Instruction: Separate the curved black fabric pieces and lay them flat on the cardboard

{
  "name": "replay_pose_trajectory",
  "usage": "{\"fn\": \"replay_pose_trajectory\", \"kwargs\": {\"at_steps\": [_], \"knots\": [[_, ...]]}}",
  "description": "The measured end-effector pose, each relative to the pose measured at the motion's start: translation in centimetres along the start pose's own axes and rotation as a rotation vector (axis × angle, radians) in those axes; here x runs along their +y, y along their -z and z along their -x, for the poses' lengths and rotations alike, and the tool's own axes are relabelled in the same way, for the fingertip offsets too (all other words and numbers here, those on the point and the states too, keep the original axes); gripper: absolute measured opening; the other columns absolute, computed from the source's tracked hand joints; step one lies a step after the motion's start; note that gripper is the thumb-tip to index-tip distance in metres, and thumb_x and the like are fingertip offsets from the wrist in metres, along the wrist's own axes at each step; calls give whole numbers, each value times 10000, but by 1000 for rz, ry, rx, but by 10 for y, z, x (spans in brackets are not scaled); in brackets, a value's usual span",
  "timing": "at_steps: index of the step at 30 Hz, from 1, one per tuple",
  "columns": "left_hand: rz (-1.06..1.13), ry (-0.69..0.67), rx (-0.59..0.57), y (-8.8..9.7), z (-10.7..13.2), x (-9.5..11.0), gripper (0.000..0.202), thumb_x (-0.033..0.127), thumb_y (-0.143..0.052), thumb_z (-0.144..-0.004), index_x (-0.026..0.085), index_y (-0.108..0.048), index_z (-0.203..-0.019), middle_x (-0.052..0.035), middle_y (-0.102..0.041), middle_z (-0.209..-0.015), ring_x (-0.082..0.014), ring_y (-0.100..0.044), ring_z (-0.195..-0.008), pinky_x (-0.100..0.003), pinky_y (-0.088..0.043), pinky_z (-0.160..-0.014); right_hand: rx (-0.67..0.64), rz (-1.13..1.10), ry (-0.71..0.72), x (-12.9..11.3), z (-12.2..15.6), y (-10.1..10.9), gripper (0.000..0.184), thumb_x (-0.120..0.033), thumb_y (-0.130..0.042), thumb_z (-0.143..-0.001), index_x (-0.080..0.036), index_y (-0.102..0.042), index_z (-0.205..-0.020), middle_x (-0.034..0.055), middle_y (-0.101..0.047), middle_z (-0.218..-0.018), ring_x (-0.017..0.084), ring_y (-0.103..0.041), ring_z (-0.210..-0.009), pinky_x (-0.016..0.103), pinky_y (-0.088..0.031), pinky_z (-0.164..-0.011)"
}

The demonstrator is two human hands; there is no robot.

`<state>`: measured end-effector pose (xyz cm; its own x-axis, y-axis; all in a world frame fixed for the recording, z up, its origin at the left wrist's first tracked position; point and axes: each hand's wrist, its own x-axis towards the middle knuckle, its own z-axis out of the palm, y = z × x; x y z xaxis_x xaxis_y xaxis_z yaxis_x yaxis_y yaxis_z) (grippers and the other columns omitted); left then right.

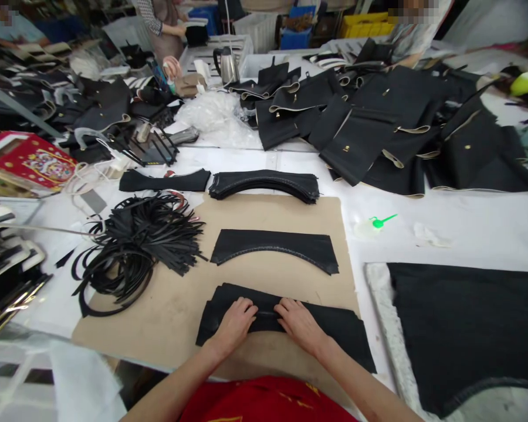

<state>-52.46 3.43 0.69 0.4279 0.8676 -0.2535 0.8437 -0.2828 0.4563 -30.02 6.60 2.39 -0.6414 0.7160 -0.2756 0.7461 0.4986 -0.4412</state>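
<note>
Black pieces (343, 331) are laid under the left hand (235, 322) and right hand (301, 322), both curled; whether an edge is pinched cannot be told. These seem unfinished; beyond the hands, a ridged-edge panel (273, 240) and, farther, a neat stack (264, 178) can be judged done.

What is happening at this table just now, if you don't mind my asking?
A person has both bare hands on the overlapping black pieces at the near side of a brown board. The left hand and right hand are set a little apart near the middle; whether they pinch or only press is hard to tell. Just beyond lies a black piece with a curved near edge, then a stack of similar curved pieces. Black strips are heaped to the left.
</note>
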Motion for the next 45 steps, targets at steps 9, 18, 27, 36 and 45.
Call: {"fn": "replay_pose_trajectory", "kwargs": {"at_steps": [9, 18, 27, 36, 45], "knots": [[-39, -76, -38, 14, -4, 0, 371, 67, -373, -862, 234, -579, -1123, -70, -627, -1014, -218, -557, -956, -345, -444, -872, -35, -3, 74, 5, -5, 6, 235, -141, -363, -919, -199, -565, -1024, 51, -599, -933, 182, -581, -862, 297, -456, -762], [-25, 58, -1, 29, -14, -17, 351, 39, -369, -829, 215, -632, -982, -63, -645, -914, -205, -586, -898, -344, -425, -794, -40, -48, 57, 12, -19, 10, 280, -105, -325, -897, -182, -571, -1007, 68, -608, -956, 195, -583, -916, 310, -448, -827], [-6, -32, 45, 20, -8, 13, 352, 88, -390, -868, 191, -569, -1153, -104, -578, -1139, -230, -492, -1075, -388, -385, -941, 0, -137, -35, 28, -36, 21, 237, -181, -349, -924, -217, -570, -999, 33, -614, -992, 164, -604, -897, 271, -457, -784], [1048, 425, 247, -9, -2, 21, 266, 289, -619, -802, 185, -670, -1041, -88, -643, -1017, -242, -558, -997, -396, -411, -948, 164, -172, -129, 14, -31, 47, 281, -280, -271, -977, -222, -536, -1049, 64, -551, -1067, 182, -582, -899, 319, -477, -784], [1669, 803, 480, -9, 4, -14, 423, 294, -745, -641, 153, -625, -1020, -99, -696, -942, -232, -668, -892, -396, -490, -924, 227, -167, -134, 28, -8, 45, 247, -338, -324, -977, -241, -546, -1028, 42, -587, -1020, 184, -601, -901, 337, -513, -785]]}}
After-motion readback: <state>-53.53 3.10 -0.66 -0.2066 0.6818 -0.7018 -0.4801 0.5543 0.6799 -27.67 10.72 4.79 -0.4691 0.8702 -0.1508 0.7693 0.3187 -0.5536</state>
